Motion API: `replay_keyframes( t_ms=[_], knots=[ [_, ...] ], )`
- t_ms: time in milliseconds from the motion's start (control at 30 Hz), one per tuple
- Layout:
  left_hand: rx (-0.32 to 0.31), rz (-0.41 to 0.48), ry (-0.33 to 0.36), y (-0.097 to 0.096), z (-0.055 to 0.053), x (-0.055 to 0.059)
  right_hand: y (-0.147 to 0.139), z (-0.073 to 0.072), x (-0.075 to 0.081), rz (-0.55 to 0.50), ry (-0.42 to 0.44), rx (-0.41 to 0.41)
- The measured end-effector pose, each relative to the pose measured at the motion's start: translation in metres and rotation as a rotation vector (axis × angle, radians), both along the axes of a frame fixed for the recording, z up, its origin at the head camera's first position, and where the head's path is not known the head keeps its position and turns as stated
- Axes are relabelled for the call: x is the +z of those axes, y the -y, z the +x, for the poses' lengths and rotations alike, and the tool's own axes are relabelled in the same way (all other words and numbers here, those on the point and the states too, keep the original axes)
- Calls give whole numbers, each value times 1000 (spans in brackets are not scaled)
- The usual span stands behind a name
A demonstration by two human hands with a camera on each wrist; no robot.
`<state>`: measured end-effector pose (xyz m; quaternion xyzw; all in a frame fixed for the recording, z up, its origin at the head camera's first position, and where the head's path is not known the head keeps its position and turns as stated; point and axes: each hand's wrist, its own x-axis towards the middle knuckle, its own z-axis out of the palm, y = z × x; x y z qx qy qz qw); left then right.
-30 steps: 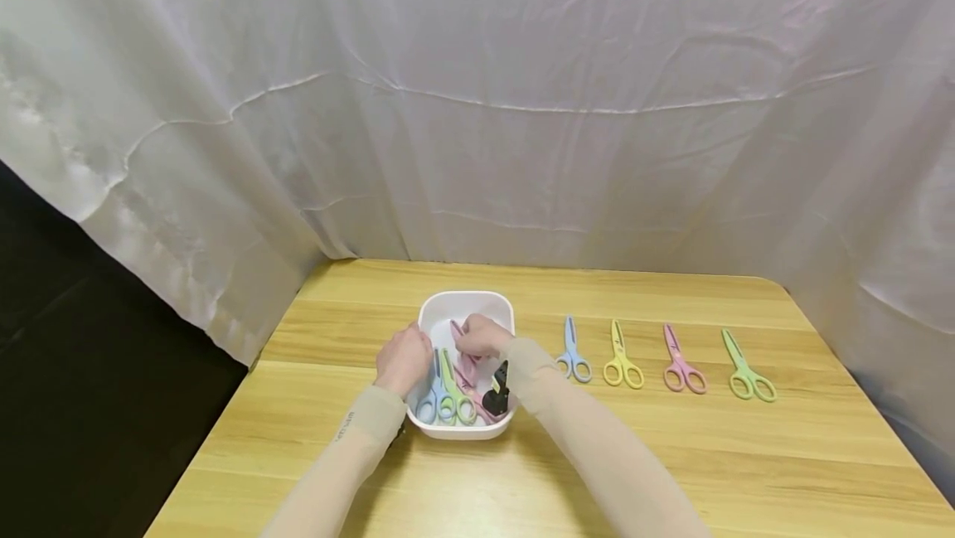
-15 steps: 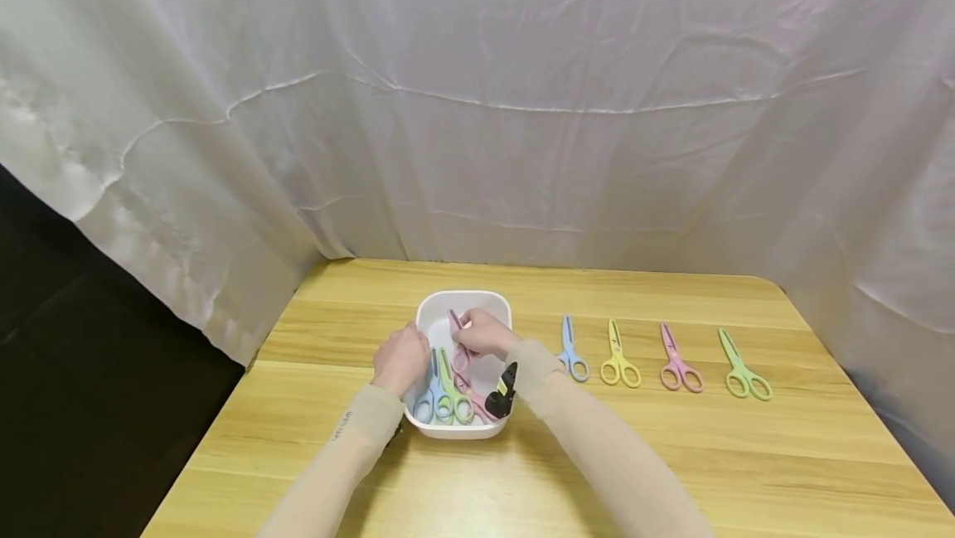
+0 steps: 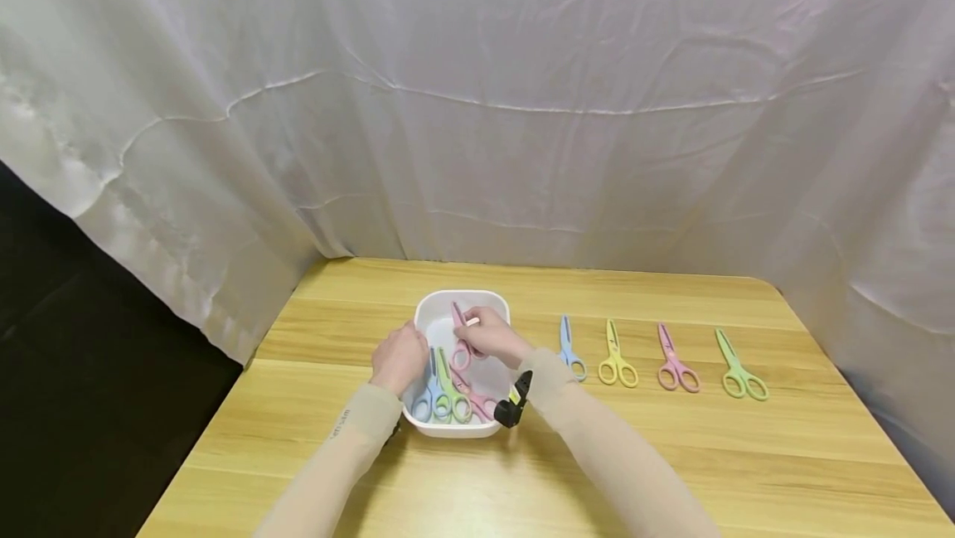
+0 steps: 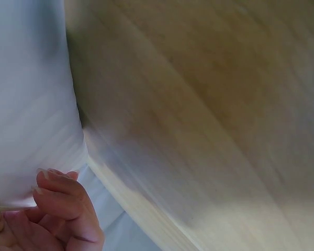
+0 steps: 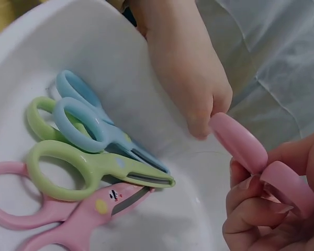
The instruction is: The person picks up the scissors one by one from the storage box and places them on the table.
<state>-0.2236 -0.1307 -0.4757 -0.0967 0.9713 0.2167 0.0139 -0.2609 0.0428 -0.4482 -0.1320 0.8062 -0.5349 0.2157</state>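
Observation:
Pink scissors are in my right hand, held over the inside of a white plastic tub; in the right wrist view their finger loops stick out past the curled fingers. My left hand grips the left rim of the tub, its fingers against the outer wall in the left wrist view. In the tub lie blue scissors, partly over green scissors, with another pair of pink scissors under the green ones.
On the wooden table, right of the tub, lies a row of blue scissors, yellow scissors, pink scissors and green scissors. A grey curtain hangs along the back.
My right hand has raised the pink scissors from the tub's contents and drawn slightly right, showing more of them. The left hand keeps its grip on the rim.

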Motion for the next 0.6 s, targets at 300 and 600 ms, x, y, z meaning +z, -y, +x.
replay_keyframes(
  t_ms=[300,600],
  knots=[
    [-11,-3,-5,1,1,1,-9,5,-6,-116,50,-24],
    [-10,-7,6,1,0,1,-18,12,-5,-167,51,-61]
  ],
)
